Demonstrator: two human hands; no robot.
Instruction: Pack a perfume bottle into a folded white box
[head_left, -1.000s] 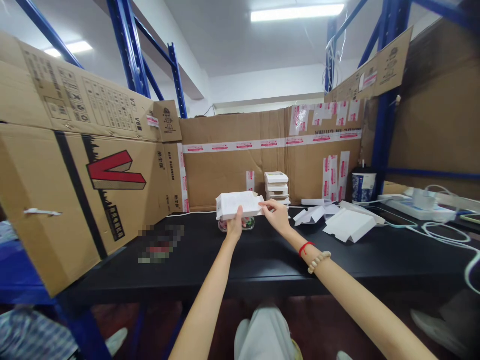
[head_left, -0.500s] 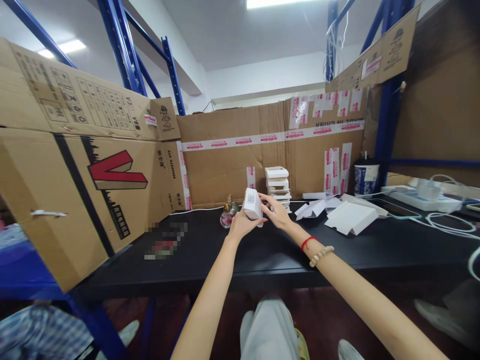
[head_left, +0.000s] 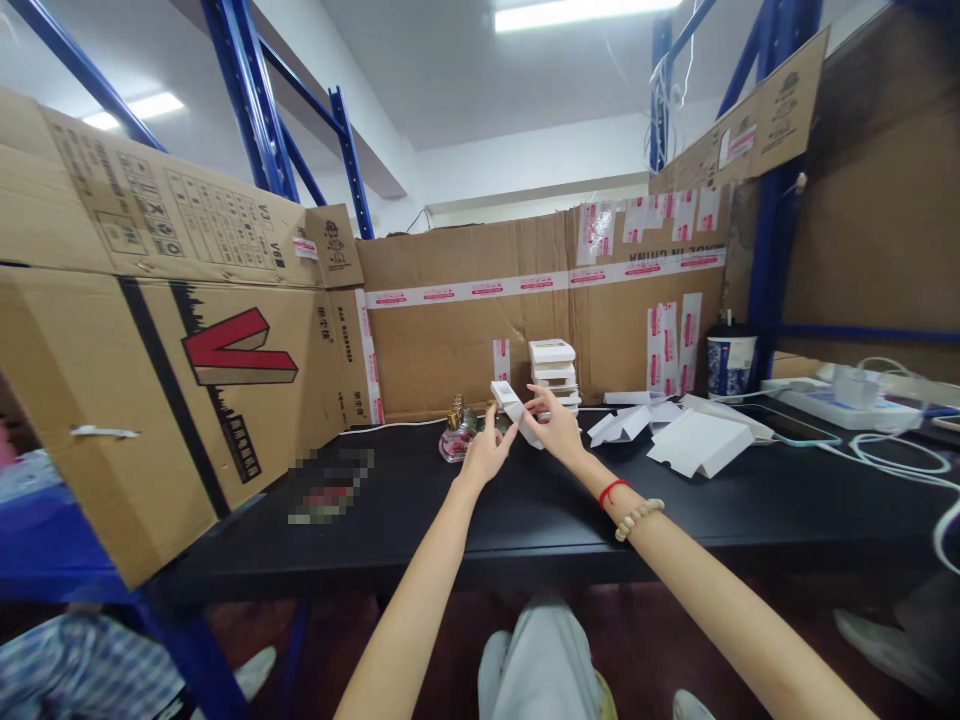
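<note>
A small white cardboard box [head_left: 513, 407] is held above the black table [head_left: 525, 510], tilted, with an end flap up. My left hand [head_left: 486, 455] grips its lower left side. My right hand [head_left: 553, 428] pinches its right side, fingers closed round it; a red string and a bead bracelet are on that wrist. Just left of the hands a small pink glass perfume bottle [head_left: 457, 437] with a gold top stands on the table. Behind the hands is a short stack of closed white boxes [head_left: 553, 372].
Flat unfolded white box blanks [head_left: 697, 440] lie to the right. A paper cup [head_left: 729, 362] stands by the blue rack post. Cables and a power strip [head_left: 847, 408] are at far right. Cardboard walls [head_left: 225, 350] enclose the left and back sides.
The white box has been turned from lying broad and flat to end-on and tilted. It no longer covers the perfume bottle, which now shows left of the hands.
</note>
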